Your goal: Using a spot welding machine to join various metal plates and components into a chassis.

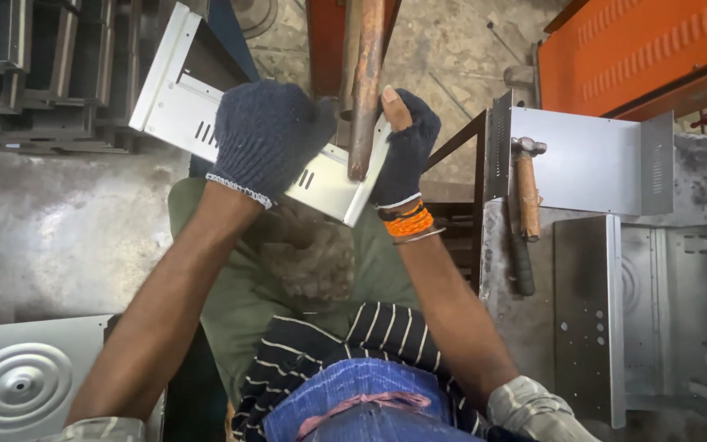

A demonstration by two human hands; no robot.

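Gripping the bent sheet-metal panel (321,176) w/ both gloved hands: left hand (265,135) clenched over its top, right hand (407,147) grasping its edge beside the rusty bar (364,82). Judgement: keep panel square against bar.

**Greys, rust and orange at the bench**

Both gloves, left (265,135) and right (407,147), are dark navy knit; the left has a white-flecked cuff. The bracket (177,98) they grip is pale silver-grey with short dark slots. The bar (366,82) is rust brown. Bright orange bangles (409,223) ring the right wrist. The trousers (243,303) are olive green. A cloth (353,344) shows black with thin white stripes, above blue fabric, possibly denim. The hammer (525,192) has a tan wooden handle. The cabinet (640,49) is orange. The panels (583,160) are plain silver-grey.
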